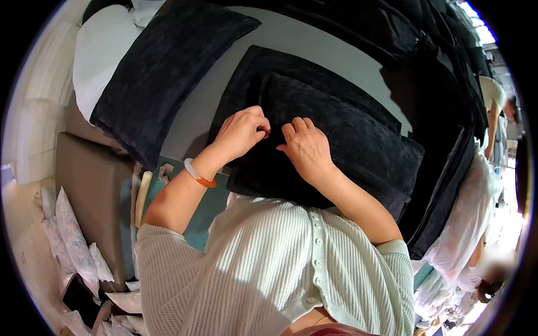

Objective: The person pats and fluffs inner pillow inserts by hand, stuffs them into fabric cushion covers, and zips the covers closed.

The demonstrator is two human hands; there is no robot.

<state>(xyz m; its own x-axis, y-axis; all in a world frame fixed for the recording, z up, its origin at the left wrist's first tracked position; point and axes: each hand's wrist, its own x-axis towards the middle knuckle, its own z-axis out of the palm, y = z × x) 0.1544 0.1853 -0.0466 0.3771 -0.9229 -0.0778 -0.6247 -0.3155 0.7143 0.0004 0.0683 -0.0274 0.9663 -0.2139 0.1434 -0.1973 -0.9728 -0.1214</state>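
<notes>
A dark, velvety cushion cover (342,120) lies in front of me on top of another black fabric piece (302,61). At its left end, my left hand (244,131) has its thumb and fingers pinched together on the fabric edge. My right hand (306,147) is close beside it, fingers curled down onto the same cover and thumb pointing toward the left hand. The exact spot under the fingertips is hidden in the dark cloth. A filled black cushion (174,67) rests farther left, apart from both hands.
The grey tabletop (302,33) shows between the cushions. More black fabric (448,151) is heaped along the right and back. A white stuffed piece (101,56) sits at the far left, above a brown box-like block (92,196). Clear plastic bags (465,213) and another person (493,95) are at right.
</notes>
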